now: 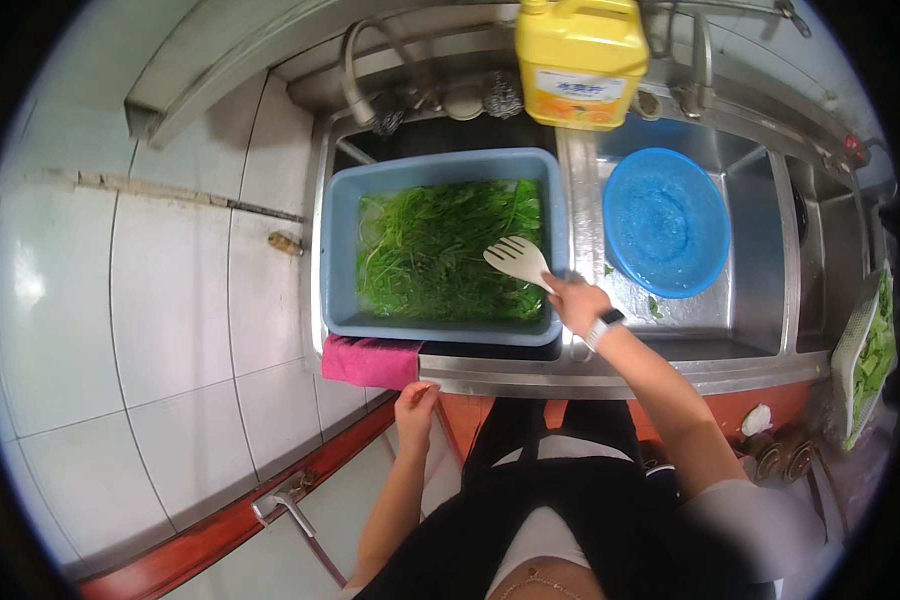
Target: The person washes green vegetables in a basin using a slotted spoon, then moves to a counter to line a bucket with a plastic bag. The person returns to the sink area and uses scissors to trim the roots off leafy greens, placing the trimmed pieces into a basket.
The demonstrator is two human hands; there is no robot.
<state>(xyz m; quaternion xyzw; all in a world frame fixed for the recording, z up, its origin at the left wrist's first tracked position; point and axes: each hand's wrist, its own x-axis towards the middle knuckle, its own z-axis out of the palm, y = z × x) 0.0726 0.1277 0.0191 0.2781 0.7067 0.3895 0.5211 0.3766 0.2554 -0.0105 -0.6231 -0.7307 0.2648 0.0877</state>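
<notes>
My right hand (578,304), with a white-banded watch on its wrist, is closed round the handle of a cream slotted spatula (515,258). The spatula's head is over the right part of a grey-blue rectangular tub (338,250). Leafy greens (440,250) with long stems lie in water inside this tub. At the sink's front edge, my left hand (416,402) is held low with its fingers curled together, and nothing shows in them. Just beyond it, a pink cloth (370,362) hangs over the rim below the tub.
A round blue basin (667,225) with water stands in the steel sink (755,290) to the right, with leaf scraps beside it. A yellow jug (582,65) stands behind, between faucets. A white basket (850,350) of greens is at far right. Tiled wall (170,290) bounds the left.
</notes>
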